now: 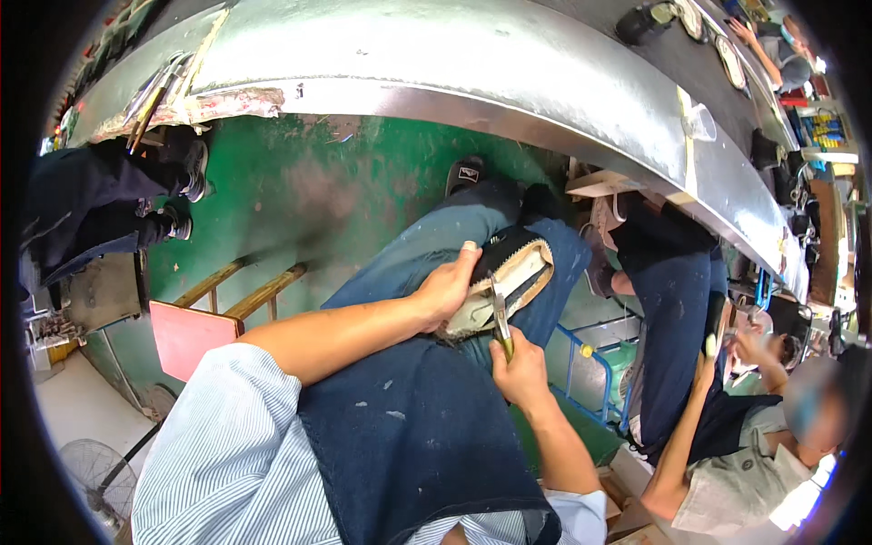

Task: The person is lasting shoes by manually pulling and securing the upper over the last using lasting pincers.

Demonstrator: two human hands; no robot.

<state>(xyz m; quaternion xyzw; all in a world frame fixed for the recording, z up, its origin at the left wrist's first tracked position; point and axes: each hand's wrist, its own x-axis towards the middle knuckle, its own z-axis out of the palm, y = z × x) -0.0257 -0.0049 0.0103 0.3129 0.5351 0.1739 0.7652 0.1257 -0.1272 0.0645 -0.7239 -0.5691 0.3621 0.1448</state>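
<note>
My left hand (449, 286) grips a shoe (529, 277), dark on the outside, above my lap. Its pale underside faces up, ringed by a jagged gathered edge. My thumb lies along the dark side; the other fingers are mostly hidden beneath. Closed around the yellow-green handle of metal pliers (500, 313) is my right hand (521, 368). The steel head of the pliers reaches up to the near edge of the shoe's underside. Whether the jaws pinch the material cannot be made out.
A long metal-topped bench (409, 59) curves across the front, with brushes (156, 95) at its left end. A pink-topped stool (191, 338) stands at left. At right a seated co-worker (745, 472) handles something near a blue metal frame (590, 363). Another person's legs (100, 200) show at far left.
</note>
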